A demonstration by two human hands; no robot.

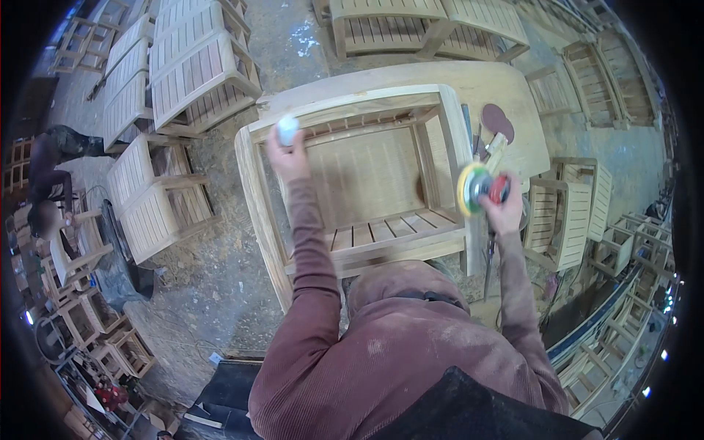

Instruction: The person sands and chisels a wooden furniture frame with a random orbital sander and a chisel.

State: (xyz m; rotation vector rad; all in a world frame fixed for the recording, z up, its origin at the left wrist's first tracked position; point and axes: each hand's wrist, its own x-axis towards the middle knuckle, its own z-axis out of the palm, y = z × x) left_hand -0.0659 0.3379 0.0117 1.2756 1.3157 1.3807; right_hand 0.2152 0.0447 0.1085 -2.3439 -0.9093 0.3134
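Note:
My left hand [290,159] is closed around a small pale blue and white object [287,128], blurred, whose kind I cannot tell. It is over the upper left corner of a wooden chair frame [253,176]. Slats run along the frame's lower side. On the other side, my right hand [506,213] grips a power sander [477,189] with a red and black body and a yellow-edged round pad. The sander is tilted, its pad facing left, close to the frame's right side.
Under and behind the frame is a wooden worktop [506,84]. Dark red sanding discs [499,123] lie on it, beside some tools. Slatted wooden chairs [192,77] stand at left, and a slatted bench [433,29] at the back. Another person [51,176] sits at far left.

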